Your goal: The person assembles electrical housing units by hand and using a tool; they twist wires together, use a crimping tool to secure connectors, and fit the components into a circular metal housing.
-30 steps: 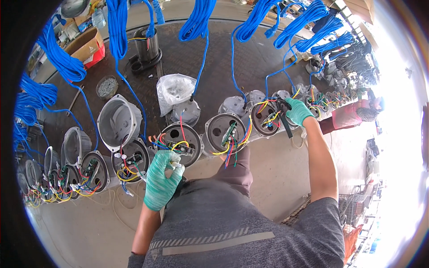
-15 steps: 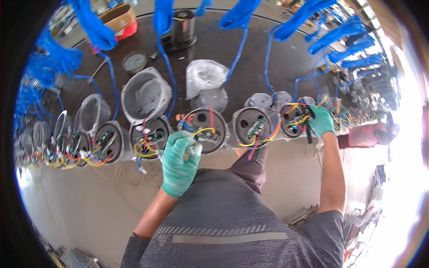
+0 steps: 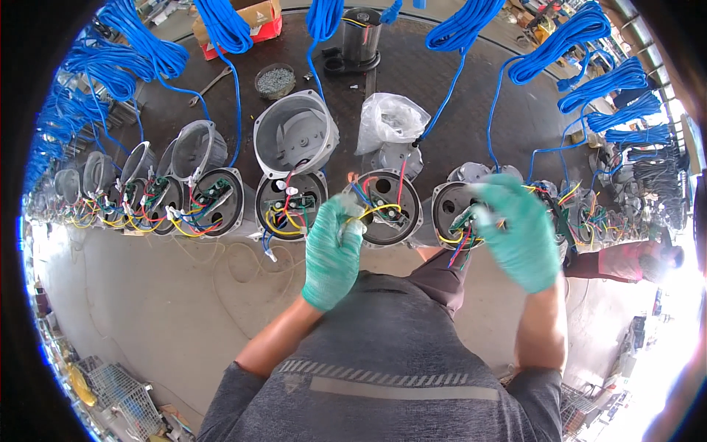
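My left hand (image 3: pixel 333 254), in a green glove, is closed with its fingertips pinched at the end of a yellow wire (image 3: pixel 375 211). The wire runs to a green circuit board inside a round grey motor end cover (image 3: pixel 414 221). Red and blue wires also rise from that cover. My right hand (image 3: pixel 519 236), gloved the same way, is smeared by motion. It hovers over the right part of a neighbouring round cover (image 3: pixel 444 202) with a board and coloured wires, and hides some of it. Whether its fingers hold anything cannot be made out.
More wired covers line the table's near edge on both sides. Behind them stand grey housings (image 3: pixel 274 140) and a clear plastic bag (image 3: pixel 394 118). Bundled blue cables (image 3: pixel 468 26) lie along the back, near a dish of screws (image 3: pixel 275 79). Another person's pink-gloved hand (image 3: pixel 622 261) shows at right.
My right hand has come left and toward me from a cover farther right. The view has shifted, so the table appears farther right. My left hand stays at the same cover's yellow wire.
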Demonstrator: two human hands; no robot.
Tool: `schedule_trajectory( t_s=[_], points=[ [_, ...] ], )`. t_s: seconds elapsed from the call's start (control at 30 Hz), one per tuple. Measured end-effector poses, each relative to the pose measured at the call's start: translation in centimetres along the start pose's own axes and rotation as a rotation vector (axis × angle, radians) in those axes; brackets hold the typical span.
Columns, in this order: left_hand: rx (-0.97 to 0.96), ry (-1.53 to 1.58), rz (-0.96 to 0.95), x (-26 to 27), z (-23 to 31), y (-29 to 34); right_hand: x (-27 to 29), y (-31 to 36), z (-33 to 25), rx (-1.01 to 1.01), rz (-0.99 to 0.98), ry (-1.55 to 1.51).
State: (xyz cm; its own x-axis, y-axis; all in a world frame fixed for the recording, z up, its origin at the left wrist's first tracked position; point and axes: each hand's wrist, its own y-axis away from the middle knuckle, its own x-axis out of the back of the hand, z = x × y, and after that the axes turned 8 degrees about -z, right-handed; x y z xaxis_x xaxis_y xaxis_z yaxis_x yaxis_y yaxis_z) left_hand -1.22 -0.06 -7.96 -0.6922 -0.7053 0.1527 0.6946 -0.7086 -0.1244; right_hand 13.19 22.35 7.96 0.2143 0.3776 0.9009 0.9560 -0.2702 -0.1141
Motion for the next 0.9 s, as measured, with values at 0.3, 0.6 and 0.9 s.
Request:
schedule_trajectory(
  t_s=[0.3, 0.6, 0.9],
  points=[
    [0.180, 0.430, 0.048, -0.9, 1.4, -2.1, -7.5, -6.0, 3.8, -0.084, -0.147, -0.037],
    [-0.031, -0.042, 0.042, -1.1, 0.8, -1.9, -10.6, -9.7, 7.2, 0.014, -0.314, -0.067],
    [-0.362, -0.294, -0.163, 0.1, 1.0, -2.9, -5.5, -4.6, 4.7, -0.464, -0.299, -0.311]
  ],
)
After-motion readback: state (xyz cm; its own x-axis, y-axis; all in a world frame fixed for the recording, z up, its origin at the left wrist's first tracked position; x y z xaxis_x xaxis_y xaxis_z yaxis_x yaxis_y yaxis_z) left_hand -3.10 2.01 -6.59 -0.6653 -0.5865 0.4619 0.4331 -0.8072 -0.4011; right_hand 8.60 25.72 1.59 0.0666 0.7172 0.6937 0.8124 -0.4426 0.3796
